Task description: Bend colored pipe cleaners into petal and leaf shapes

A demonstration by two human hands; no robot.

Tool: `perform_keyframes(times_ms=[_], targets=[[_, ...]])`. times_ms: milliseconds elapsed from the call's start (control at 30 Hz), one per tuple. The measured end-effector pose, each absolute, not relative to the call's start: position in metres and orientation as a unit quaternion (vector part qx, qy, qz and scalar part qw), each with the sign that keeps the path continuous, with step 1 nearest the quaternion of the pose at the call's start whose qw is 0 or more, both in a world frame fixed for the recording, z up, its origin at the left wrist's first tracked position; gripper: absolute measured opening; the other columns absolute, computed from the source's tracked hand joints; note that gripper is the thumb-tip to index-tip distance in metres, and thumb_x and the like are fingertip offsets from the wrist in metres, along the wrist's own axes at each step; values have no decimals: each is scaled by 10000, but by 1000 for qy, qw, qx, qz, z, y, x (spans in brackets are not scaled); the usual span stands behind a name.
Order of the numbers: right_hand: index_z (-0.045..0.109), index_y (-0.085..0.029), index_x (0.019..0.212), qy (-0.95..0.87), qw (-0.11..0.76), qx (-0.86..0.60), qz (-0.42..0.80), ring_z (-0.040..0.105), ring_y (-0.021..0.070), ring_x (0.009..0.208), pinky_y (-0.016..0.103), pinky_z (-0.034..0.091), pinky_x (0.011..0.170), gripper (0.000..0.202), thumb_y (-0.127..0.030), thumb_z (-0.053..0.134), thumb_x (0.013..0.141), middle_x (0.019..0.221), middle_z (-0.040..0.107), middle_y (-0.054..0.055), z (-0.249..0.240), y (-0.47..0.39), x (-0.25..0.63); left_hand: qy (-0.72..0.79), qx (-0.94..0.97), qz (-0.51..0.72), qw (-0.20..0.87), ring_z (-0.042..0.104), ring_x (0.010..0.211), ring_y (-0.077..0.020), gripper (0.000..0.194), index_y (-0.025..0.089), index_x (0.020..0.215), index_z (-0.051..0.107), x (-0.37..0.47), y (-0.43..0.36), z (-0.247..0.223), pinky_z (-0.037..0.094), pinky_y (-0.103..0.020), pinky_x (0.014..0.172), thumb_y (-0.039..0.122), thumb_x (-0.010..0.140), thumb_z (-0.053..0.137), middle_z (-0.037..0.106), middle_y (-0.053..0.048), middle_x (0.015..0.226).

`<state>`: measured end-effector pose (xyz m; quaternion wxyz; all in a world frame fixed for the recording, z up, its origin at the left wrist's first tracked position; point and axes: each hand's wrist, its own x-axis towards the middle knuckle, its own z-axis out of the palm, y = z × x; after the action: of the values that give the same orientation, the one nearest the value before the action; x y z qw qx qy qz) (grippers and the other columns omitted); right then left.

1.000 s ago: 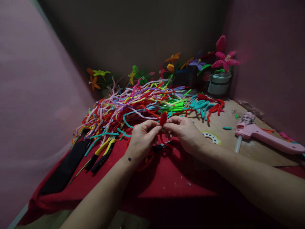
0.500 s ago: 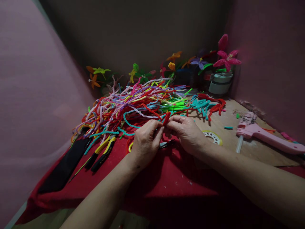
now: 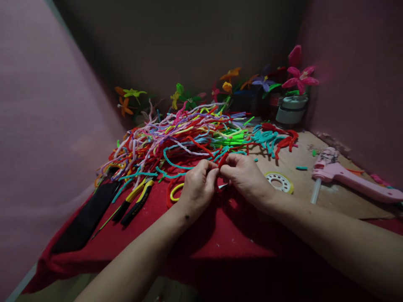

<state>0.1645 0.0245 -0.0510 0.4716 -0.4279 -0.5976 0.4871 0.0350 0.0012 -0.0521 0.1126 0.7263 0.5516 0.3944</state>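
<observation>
Red pipe cleaner (image 3: pixel 223 160), folded, pinched between fingertips.

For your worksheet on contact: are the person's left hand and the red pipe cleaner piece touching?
Touching. The head view shows the left hand and right hand pinching the red pipe cleaner piece between their fingertips, with no gap visible.

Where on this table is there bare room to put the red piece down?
Bare red cloth lies in front of both hands, and between the yellow-handled pliers and the left hand. Bare wooden board shows between the white tape roll and the pink glue gun. The heap of coloured pipe cleaners behind is crowded.
</observation>
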Motion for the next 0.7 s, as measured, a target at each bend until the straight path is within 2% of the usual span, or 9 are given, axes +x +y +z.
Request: perform_keyframes(times_ms=[100, 267, 367, 467, 567, 633, 700], targets=[[487, -159, 555, -597, 473, -422, 492, 401, 78, 485, 223, 314, 476, 85, -168, 497, 639, 502, 463, -42, -49, 23, 164, 560, 689, 420, 190, 493, 544, -88, 86, 163, 742, 543, 35, 2, -48, 391, -197, 512, 210, 790, 490, 545, 20, 625], [494, -156, 563, -520, 476, -372, 604, 433, 75, 471, 220, 343, 487, 71, -161, 496, 634, 516, 505, -25, -46, 21, 161, 565, 600, 447, 348, 414, 401, -61, 120, 152, 758, 526, 37, 0, -36, 324, -181, 384, 267, 784, 501, 499, 46, 553], [458, -165, 520, -510, 469, -385, 610, 404, 70, 431, 220, 314, 452, 96, -139, 489, 608, 471, 474, -34, -46, 21, 161, 562, 620, 453, 308, 428, 445, -63, 95, 153, 732, 531, 37, 0, -40, 338, -179, 417, 237, 772, 510, 513, 39, 583], [448, -169, 525, -549, 477, -418, 544, 359, 67, 438, 220, 278, 441, 102, -154, 515, 600, 460, 430, -53, -46, 22, 162, 554, 653, 458, 238, 463, 555, -74, 77, 155, 718, 540, 38, 2, -47, 376, -181, 511, 205, 768, 509, 528, 25, 641], [463, -166, 558, -570, 484, -430, 506, 341, 65, 462, 218, 268, 448, 91, -180, 535, 612, 491, 424, -59, -48, 23, 163, 554, 626, 462, 296, 440, 498, -66, 79, 159, 735, 526, 39, 2, -47, 363, -180, 476, 227, 773, 509, 496, 41, 598], [476, -164, 587, -566, 488, -404, 528, 363, 69, 472, 220, 291, 464, 70, -189, 515, 639, 516, 443, -55, -49, 24, 163, 558, 591, 456, 362, 396, 411, -58, 113, 165, 766, 514, 40, 1, -42, 320, -178, 405, 276, 781, 510, 462, 60, 535], [491, -161, 615, -562, 496, -376, 544, 402, 77, 498, 227, 326, 497, 55, -192, 499, 661, 549, 472, -45, -50, 24, 163, 550, 583, 456, 388, 416, 410, -64, 144, 163, 790, 517, 39, 1, -37, 327, -180, 403, 307, 782, 514, 480, 56, 535]])
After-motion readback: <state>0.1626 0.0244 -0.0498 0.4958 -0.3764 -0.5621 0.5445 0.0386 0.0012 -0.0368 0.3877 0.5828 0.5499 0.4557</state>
